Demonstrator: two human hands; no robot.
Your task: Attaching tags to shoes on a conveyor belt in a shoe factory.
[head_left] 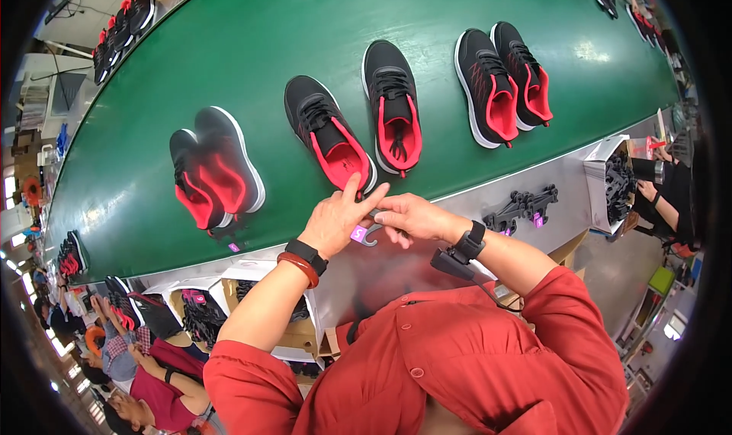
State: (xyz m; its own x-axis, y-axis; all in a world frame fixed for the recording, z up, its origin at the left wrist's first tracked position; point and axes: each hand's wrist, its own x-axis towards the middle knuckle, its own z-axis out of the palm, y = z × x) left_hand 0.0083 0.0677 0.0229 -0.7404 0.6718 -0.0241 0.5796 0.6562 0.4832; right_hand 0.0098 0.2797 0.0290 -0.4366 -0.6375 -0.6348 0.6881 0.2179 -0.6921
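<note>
My left hand (332, 220) and my right hand (418, 217) meet at the near edge of the green belt. Between them is a dark plastic shoe hanger with a curved hook (371, 241) and a purple tag (358, 234). My right fingers pinch it; my left hand grips its other side, its index finger and thumb stretched forward. Most of the hanger is hidden by my hands. Just beyond my fingertips lie two black sneakers with red linings, a left one (314, 109) and a right one (390, 81), toes pointing away and slightly apart.
Another sneaker pair (488, 77) stands at right on the green belt (320, 31); a blurred pair (221, 160) is at left. Black hangers (522, 208) lie on the metal ledge, beside a white box (610, 183) of hangers. Co-workers (156, 382) are at lower left and right.
</note>
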